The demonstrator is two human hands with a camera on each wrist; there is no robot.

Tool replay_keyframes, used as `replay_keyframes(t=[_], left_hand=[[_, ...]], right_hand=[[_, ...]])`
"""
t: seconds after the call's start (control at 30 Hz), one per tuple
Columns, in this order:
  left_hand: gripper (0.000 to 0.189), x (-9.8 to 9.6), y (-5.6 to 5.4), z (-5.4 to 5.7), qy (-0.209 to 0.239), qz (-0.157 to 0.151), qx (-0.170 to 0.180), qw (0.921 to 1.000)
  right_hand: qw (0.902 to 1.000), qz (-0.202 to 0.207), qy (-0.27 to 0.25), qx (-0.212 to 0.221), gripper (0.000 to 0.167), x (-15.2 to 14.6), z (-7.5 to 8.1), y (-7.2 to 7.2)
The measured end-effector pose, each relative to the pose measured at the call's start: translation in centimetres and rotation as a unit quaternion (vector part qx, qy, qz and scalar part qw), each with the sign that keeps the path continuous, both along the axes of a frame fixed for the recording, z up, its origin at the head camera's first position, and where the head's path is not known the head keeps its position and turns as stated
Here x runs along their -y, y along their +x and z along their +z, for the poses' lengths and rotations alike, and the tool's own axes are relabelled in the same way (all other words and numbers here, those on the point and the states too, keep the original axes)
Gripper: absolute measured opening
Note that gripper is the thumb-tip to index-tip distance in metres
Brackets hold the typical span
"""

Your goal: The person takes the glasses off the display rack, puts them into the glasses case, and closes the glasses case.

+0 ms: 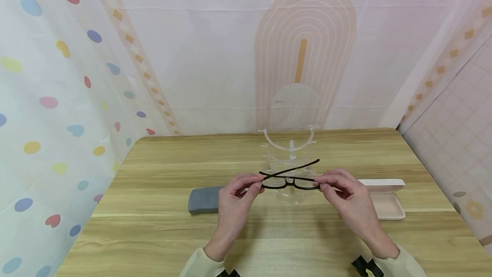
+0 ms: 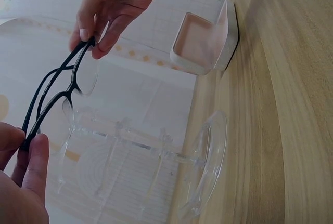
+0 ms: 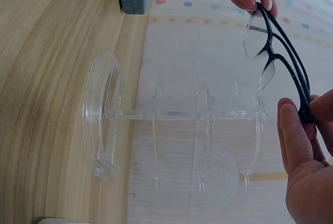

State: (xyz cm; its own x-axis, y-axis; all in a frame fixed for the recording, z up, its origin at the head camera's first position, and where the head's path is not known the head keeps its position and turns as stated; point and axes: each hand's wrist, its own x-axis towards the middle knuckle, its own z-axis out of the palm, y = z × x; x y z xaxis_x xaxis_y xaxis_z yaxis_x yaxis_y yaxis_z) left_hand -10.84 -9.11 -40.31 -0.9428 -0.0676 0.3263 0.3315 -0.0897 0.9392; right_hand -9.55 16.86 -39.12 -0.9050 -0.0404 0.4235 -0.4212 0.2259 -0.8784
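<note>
A pair of black half-rim glasses [image 1: 290, 182] is held up between both hands, in front of a clear stand. My left hand [image 1: 236, 202] pinches the left end of the frame at the hinge, thumb and fingers together. At the opposite end, my right hand [image 1: 353, 202] pinches the other hinge the same way. The temples cross behind the lenses, one slanting up to the right in the head view. From the right wrist view, the glasses [image 3: 270, 51] hang well above the table, level with the top of the stand [image 3: 93, 115].
Behind the glasses stands the clear tiered display stand [image 1: 292, 156] with curved arms. A grey glasses case [image 1: 203, 200] lies to the left, partly behind the left hand. On the right sits an open white case [image 1: 392, 206] with a pink inside. A patterned curtain [image 1: 207, 63] hangs behind the wooden table [image 1: 153, 225].
</note>
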Motion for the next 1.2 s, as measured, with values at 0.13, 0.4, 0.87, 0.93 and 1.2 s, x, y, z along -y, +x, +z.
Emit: replay_keyframes(t=[0.13, 0.4, 0.87, 0.93, 1.2], left_hand=[[0.013, 0.0, 0.0, 0.0, -0.002, -0.003, 0.001, 1.0000], [0.011, 0.0, 0.1, 0.1, -0.011, -0.003, 0.010, 0.9999], [0.017, -0.2, 0.0, 0.0, -0.014, -0.042, 0.047, 0.9979], [0.021, -0.3, 0.0, -0.2, -0.008, -0.061, 0.051, 0.9968], [0.025, -1.2, -0.2, -0.6, -0.006, -0.104, 0.065, 0.9924]], right_hand=[[1.0000, 0.000, 0.002, -0.002, 0.025, 0.0, 0.0, 0.0], [1.0000, -0.004, 0.008, -0.002, 0.025, 0.0, 0.0, 0.0], [0.9998, 0.017, -0.007, 0.006, 0.019, -1.1, -0.3, 0.1], [0.9992, 0.024, -0.026, 0.019, 0.018, -1.6, -0.4, 0.2], [0.9912, 0.071, -0.094, 0.061, 0.023, -3.7, -0.3, 0.4]])
